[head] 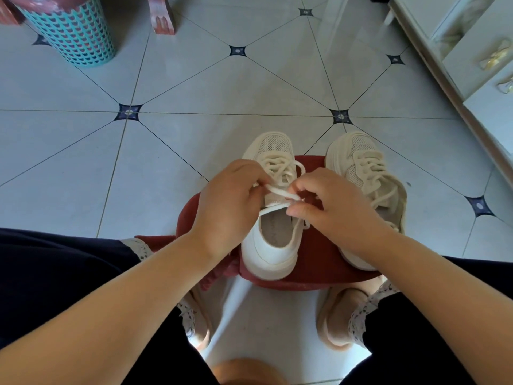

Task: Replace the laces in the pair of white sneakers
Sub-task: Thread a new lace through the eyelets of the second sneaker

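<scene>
The floor (208, 87) is laid with pale grey tiles, divided by thin dark lines that run diagonally. Small dark blue star-shaped insets (130, 111) are set where the lines meet; one is seen ahead and leftward of the left hand (227, 201). Far ahead of that hand a teal perforated basket (75, 31) is stood on the tiles, and a reddish furniture leg (162, 16) is seen near it. Well to the right of the right hand (333, 207) a white cabinet (472, 51) with drawers is placed, fitted with gold handles (497, 58). A dark red stool (319, 259) is set beneath both hands. Soft light is reflected on the tiles, brightest behind the hands.
</scene>
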`<state>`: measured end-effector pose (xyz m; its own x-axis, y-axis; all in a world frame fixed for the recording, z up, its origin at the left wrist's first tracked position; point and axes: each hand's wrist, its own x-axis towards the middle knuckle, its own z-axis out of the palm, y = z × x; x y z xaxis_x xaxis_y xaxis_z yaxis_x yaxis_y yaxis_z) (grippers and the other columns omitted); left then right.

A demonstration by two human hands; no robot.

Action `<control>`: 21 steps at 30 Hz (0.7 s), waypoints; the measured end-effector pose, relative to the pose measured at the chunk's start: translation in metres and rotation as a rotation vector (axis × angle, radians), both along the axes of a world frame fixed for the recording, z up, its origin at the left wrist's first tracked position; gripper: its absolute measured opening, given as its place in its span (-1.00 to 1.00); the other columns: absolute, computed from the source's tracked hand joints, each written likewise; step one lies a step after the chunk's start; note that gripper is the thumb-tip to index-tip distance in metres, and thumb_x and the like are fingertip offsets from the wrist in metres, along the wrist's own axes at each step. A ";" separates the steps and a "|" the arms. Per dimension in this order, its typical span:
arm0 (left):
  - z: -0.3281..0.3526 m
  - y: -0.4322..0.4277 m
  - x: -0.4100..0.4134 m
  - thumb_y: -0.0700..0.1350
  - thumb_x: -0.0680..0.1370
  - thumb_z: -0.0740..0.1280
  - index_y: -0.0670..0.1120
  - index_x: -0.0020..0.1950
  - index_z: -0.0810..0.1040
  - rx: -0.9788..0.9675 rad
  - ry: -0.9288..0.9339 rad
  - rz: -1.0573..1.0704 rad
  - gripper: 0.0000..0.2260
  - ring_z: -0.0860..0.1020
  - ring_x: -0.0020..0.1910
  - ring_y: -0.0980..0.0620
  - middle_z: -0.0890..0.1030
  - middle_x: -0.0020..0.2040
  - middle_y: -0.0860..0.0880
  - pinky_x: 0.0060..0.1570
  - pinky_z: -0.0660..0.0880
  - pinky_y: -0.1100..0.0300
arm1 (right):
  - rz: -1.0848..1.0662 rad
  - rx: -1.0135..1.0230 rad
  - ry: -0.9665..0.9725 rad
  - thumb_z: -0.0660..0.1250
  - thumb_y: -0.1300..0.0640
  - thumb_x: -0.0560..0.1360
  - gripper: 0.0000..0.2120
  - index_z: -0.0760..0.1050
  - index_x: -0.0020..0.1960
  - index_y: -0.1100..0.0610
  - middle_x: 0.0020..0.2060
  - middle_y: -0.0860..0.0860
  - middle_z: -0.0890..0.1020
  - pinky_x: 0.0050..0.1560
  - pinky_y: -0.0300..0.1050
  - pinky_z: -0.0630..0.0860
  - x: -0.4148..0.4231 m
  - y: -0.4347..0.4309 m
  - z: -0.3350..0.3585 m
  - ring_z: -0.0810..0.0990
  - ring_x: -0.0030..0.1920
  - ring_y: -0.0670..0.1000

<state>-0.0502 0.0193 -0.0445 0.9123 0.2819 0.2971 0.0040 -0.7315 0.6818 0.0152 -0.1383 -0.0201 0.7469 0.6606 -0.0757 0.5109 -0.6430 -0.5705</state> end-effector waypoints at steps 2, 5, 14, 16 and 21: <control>-0.001 -0.002 -0.001 -0.33 0.39 0.37 -0.11 -0.17 0.63 -0.110 -0.013 0.047 -0.86 0.43 -0.22 0.29 0.45 -0.16 0.18 -0.16 0.29 0.58 | -0.010 0.059 0.059 0.23 0.00 0.49 -0.91 0.50 -0.10 -0.06 -0.20 -0.13 0.51 -0.18 -0.34 0.32 0.002 0.000 0.003 0.47 -0.16 -0.17; -0.002 -0.004 -0.003 -0.37 0.39 0.36 -0.07 -0.17 0.64 -0.230 -0.035 0.065 -0.80 0.44 -0.17 0.38 0.42 -0.18 0.17 -0.13 0.32 0.56 | -0.071 0.146 0.131 0.12 0.01 0.56 -0.79 0.53 -0.04 -0.04 -0.25 -0.14 0.57 -0.13 -0.40 0.37 0.005 0.001 0.007 0.51 -0.17 -0.22; -0.010 -0.003 -0.005 -0.33 0.38 0.41 -0.15 -0.11 0.62 -0.068 -0.051 -0.026 -0.86 0.41 -0.20 0.29 0.39 -0.18 0.15 -0.11 0.30 0.59 | -0.012 0.033 -0.065 0.35 -0.03 0.42 -0.81 0.61 -0.18 0.08 -0.31 -0.12 0.54 -0.17 -0.31 0.34 -0.008 0.012 0.008 0.46 -0.21 -0.15; -0.012 -0.003 -0.004 -0.32 0.39 0.40 -0.18 -0.09 0.59 -0.031 -0.046 -0.026 -0.86 0.39 -0.21 0.30 0.42 -0.15 0.08 -0.12 0.32 0.59 | -0.003 0.025 -0.110 0.35 0.06 0.44 -0.85 0.61 -0.18 0.13 -0.31 -0.08 0.56 -0.16 -0.24 0.35 -0.011 0.011 0.011 0.47 -0.22 -0.11; -0.014 -0.007 -0.004 -0.31 0.42 0.37 -0.18 -0.04 0.52 -0.081 0.000 0.029 -0.85 0.40 -0.27 0.24 0.44 -0.13 0.02 -0.19 0.35 0.45 | 0.288 0.123 0.068 0.36 0.20 0.40 -0.92 0.60 -0.26 0.16 -0.37 -0.16 0.55 -0.15 -0.45 0.34 -0.014 0.004 0.026 0.51 -0.23 -0.21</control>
